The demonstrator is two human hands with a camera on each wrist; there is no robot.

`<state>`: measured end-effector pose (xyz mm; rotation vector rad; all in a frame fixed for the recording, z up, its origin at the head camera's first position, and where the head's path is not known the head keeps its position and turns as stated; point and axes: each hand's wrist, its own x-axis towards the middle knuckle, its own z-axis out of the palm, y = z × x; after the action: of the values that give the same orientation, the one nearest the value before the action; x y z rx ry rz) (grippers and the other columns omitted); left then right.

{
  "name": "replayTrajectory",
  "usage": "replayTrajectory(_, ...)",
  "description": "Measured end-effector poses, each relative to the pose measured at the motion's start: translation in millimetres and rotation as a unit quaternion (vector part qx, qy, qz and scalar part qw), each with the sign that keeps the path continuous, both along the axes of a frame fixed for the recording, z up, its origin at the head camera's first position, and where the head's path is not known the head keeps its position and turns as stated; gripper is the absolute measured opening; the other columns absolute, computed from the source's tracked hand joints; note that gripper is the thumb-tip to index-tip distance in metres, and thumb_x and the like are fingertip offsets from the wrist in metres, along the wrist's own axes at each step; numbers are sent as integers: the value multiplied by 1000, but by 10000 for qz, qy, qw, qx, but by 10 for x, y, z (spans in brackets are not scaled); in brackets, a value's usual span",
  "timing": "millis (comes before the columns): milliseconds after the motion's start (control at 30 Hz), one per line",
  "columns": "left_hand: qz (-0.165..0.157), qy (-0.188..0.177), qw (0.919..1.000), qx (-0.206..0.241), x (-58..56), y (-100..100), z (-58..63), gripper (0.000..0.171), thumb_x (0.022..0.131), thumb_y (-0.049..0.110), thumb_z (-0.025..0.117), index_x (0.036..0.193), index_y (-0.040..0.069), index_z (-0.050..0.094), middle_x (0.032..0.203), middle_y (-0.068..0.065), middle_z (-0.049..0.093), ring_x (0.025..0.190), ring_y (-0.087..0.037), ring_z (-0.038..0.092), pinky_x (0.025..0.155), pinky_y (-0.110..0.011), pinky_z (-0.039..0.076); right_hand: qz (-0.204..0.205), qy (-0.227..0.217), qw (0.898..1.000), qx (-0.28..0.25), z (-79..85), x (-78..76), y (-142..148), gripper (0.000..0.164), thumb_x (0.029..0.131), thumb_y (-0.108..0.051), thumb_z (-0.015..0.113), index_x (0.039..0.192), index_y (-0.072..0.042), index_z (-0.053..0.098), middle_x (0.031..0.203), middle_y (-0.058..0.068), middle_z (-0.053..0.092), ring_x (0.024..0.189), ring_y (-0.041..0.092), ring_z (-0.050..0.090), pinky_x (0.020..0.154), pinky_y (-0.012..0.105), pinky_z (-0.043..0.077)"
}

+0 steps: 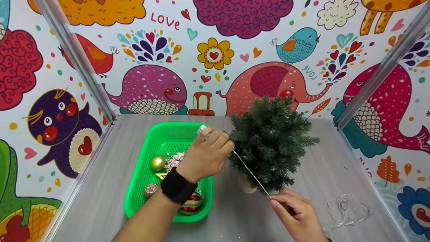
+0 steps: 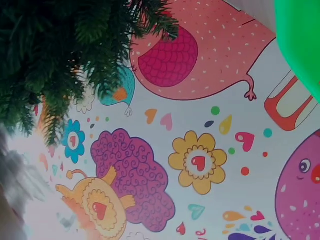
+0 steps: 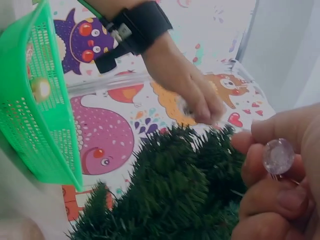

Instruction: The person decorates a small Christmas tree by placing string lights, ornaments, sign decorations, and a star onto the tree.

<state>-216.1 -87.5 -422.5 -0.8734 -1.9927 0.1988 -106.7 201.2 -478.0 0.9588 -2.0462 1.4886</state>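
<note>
A thin silvery string-light wire runs taut between my hands, in front of the small artificial pine tree. My left hand has its fingers curled round one end, left of the tree. A small silvery-white piece sticks out by its fingers. Lower down, my right hand pinches the wire between thumb and forefinger. In the right wrist view, a clear round bulb lies against that hand's fingers. The tree's pale pot shows partly below the branches.
A green basket stands left of the tree. It contains a gold ball, a red and gold bauble and other ornaments, partly hidden by my left arm. More loose wire lies on the table at right. Patterned walls surround the table.
</note>
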Motion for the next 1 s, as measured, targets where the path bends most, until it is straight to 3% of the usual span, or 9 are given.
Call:
replayTrajectory(100,-47,-68,10000,15,-44,18,-52,24,110,18,32,101,19,54,105,-2,57,105,-22,50,103,-41,32,29,34,10000,12,-43,9,-25,52,74,32,66,108,-7,76,79,2,60,58,7,46,49,16,39)
replayTrajectory(233,-222,-155,9994,212,-76,54,-136,13,105,17,53,101,22,64,109,0,65,111,-21,57,112,-42,35,48,28,10000,40,-84,21,-8,51,74,32,67,107,-7,76,77,2,59,57,7,46,49,15,38)
replayTrajectory(300,-331,-190,9987,352,-82,71,-177,8,100,16,65,100,24,68,111,1,68,113,-20,59,115,-42,35,-126,63,9999,35,-83,17,22,50,73,31,67,105,-6,76,77,1,59,57,6,45,48,15,38)
replayTrajectory(433,-471,-143,9976,491,-71,91,-249,14,90,18,78,100,26,73,112,2,69,114,-19,60,113,-41,37,-706,262,9971,136,-22,-25,141,45,71,31,68,99,-3,77,76,1,61,57,3,46,47,14,39)
replayTrajectory(667,-649,-46,9965,534,-48,112,-302,19,87,18,82,103,28,77,108,5,68,108,-17,61,106,-38,41,-1480,709,9818,960,236,-140,434,44,70,24,75,100,-8,78,84,-4,63,68,-2,49,57,12,41)
replayTrajectory(833,-959,-177,9925,737,-56,114,-326,16,90,16,80,103,26,79,103,6,69,105,-17,62,101,-37,44,-1721,1066,9682,1467,349,-269,546,35,83,9,78,111,-11,77,97,-1,64,85,2,56,73,14,43)
replayTrajectory(1000,-1221,-314,9887,809,-52,102,-357,11,92,18,79,101,25,79,102,6,70,103,-16,64,98,-35,47,-2038,856,9611,1655,346,-424,618,39,82,8,80,114,-13,75,101,0,62,92,4,53,72,15,36)
